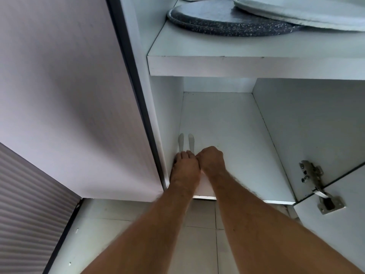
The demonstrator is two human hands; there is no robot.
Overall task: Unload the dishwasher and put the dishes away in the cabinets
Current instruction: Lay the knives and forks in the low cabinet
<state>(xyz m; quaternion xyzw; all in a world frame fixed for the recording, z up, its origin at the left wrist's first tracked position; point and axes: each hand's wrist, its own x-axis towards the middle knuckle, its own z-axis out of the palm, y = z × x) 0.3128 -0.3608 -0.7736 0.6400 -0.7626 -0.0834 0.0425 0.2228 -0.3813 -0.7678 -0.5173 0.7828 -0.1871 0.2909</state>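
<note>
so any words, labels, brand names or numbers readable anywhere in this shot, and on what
None can be read. The hinge on the cabinet door shows small marks too blurred to make out. The two utensil handles by the left hand and right hand, and the dark speckled mat, look unmarked.

no readable text, labels, brands or numbers anywhere

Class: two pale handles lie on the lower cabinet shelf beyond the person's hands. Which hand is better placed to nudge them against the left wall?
Probably the left hand: its fingers already lie at the near ends of the pale handles, beside the cabinet's left wall. The right hand sits curled, further right.
</note>
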